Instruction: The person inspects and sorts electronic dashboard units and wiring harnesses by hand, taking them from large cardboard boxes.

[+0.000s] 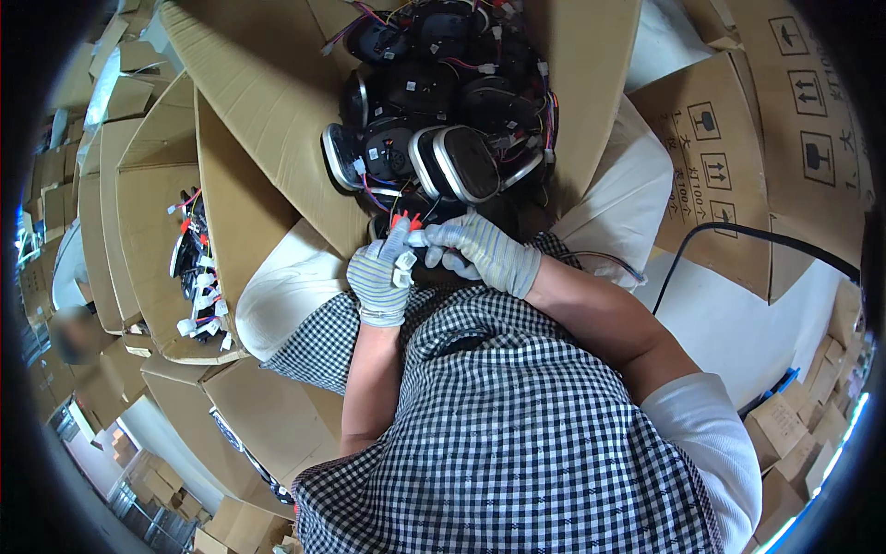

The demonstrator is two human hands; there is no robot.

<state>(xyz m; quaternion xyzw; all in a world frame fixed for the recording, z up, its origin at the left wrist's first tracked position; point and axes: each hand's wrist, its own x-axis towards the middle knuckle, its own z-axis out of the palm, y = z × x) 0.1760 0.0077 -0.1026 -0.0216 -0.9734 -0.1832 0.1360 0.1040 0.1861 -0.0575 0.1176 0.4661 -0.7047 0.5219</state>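
Note:
Both my hands wear striped, light-coloured gloves and meet over my lap, at the near side of an open carton (268, 102). My left hand (377, 286) is closed on small white plug connectors (403, 269), which stick out beside its fingers. Bright red pieces (406, 221) show just past the left fingertips; their exact kind is too small to tell. With its fingers pinched, my right hand (494, 254) holds a white connector (419, 238) against the left fingers. Black oval units (467, 164) with silver rims and coloured wires lie heaped in the carton beyond.
At the left another open carton (157, 212) holds wired parts with white plugs (205, 300). Closed printed cartons (711, 175) stand to the right, with a black cable (738, 227) arching in front of them. A checked apron (517, 425) covers my lap.

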